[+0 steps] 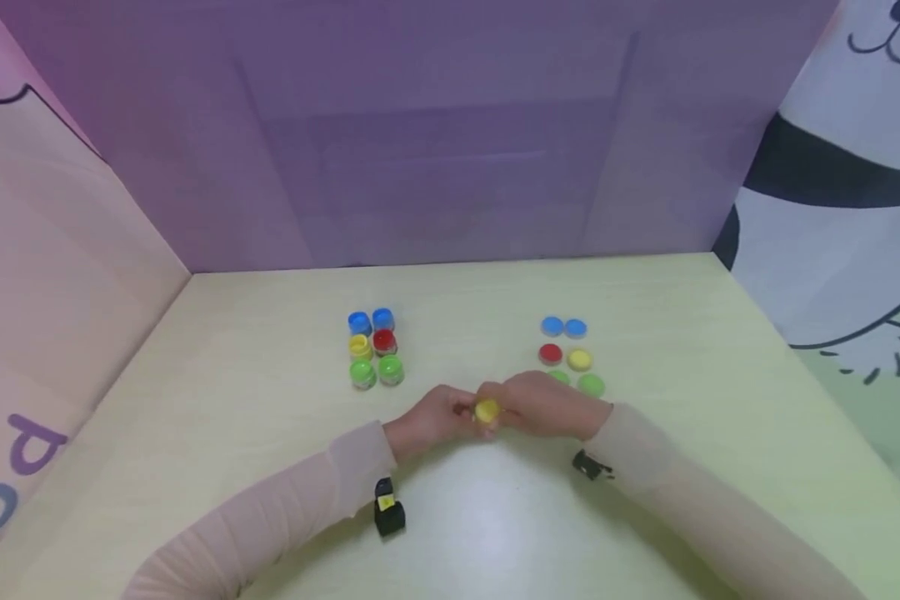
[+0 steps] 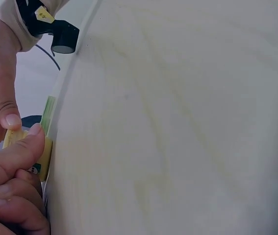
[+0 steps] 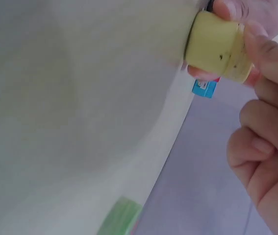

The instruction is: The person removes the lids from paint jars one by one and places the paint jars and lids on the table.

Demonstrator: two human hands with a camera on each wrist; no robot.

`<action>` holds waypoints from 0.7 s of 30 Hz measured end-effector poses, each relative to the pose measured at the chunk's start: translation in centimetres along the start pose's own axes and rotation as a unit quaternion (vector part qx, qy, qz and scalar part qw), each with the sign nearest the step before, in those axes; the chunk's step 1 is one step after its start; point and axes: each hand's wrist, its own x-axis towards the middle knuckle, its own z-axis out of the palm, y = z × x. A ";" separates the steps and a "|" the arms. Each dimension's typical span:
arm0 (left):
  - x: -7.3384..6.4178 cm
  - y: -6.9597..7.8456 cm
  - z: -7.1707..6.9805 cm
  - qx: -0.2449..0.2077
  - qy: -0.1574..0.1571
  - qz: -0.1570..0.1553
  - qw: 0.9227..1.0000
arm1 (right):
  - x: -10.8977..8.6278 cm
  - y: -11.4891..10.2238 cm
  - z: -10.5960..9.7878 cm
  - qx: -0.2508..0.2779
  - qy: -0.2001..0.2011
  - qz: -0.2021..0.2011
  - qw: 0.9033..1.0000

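A small yellow jar (image 3: 212,44) is held between both hands, just above the table's middle. My left hand (image 1: 441,419) grips the jar's body, its thumb pressing the side in the left wrist view. At the other end, my right hand (image 1: 543,406) pinches the narrower yellow end with the thumb, its other fingers curled. Whether that end is a lid or the jar's neck, I cannot tell. Left of the hands stand small jars in rows: blue jars (image 1: 359,322), a yellow jar (image 1: 360,347), a red jar (image 1: 384,342) and green jars (image 1: 391,369).
Beyond the right hand lie flat round lids: blue lids (image 1: 552,326), a red lid (image 1: 551,354), a yellow lid (image 1: 580,360) and green lids (image 1: 591,385), one partly hidden by the hand. A purple panel (image 1: 435,183) rises behind the pale table (image 1: 270,308).
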 end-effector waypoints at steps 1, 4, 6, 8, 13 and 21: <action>0.0 0.0 0.0 0.000 -0.002 0.001 1.000 | -0.1 0.1 0.0 0.000 0.001 -0.008 1.000; -0.1 0.1 0.0 0.002 -0.005 0.001 1.000 | -0.3 0.3 -0.4 -0.018 -0.008 -0.016 1.000; 0.0 0.2 0.1 -0.003 -0.007 -0.002 1.000 | -0.4 0.2 -0.7 -0.040 -0.021 -0.009 0.999; 0.0 0.2 0.0 -0.006 -0.006 -0.007 1.000 | -0.2 0.1 -1.0 -0.060 -0.034 -0.001 0.998; -0.1 0.3 -0.3 -0.012 -0.008 -0.008 1.000 | 0.1 0.0 -1.2 -0.057 -0.058 0.013 0.997; 0.2 0.2 -0.3 -0.010 -0.006 -0.012 1.000 | 0.7 -1.6 -0.1 -0.025 -0.001 0.093 0.995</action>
